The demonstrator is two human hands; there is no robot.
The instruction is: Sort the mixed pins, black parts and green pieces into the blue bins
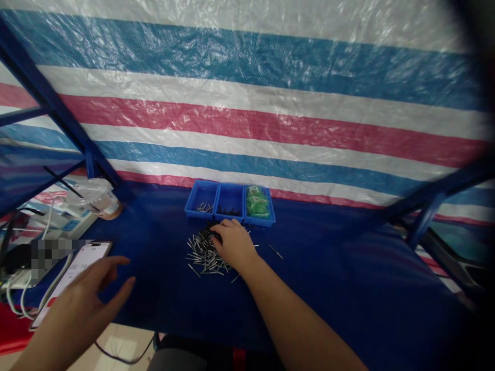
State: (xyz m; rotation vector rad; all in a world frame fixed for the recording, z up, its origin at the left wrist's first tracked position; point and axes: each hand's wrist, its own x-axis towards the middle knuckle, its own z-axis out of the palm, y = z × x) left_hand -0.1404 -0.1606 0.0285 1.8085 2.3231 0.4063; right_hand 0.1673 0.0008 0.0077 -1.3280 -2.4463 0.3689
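A loose pile of thin silver metal pins (209,257), which look like blind rivets, lies on the blue table (309,257). Over the pile's upper right side is my right hand (234,245), fingers curled down and thumb bent in. Small dark pieces show at its thumb and fingertips; their kind is too small to make out. My left hand (91,288) hovers at the left above a phone (91,252), fingers and thumb apart, holding nothing. Behind the pile, three joined blue bins hold a few silver pins (204,207), small dark pieces (229,211) and green plastic packets (258,202).
One stray pin (276,251) lies right of the pile. At the left stand a plastic cup (102,198) with a straw and a power strip (75,225) with white cables. A striped tarp (247,123) hangs behind, between blue metal frame bars (58,108).
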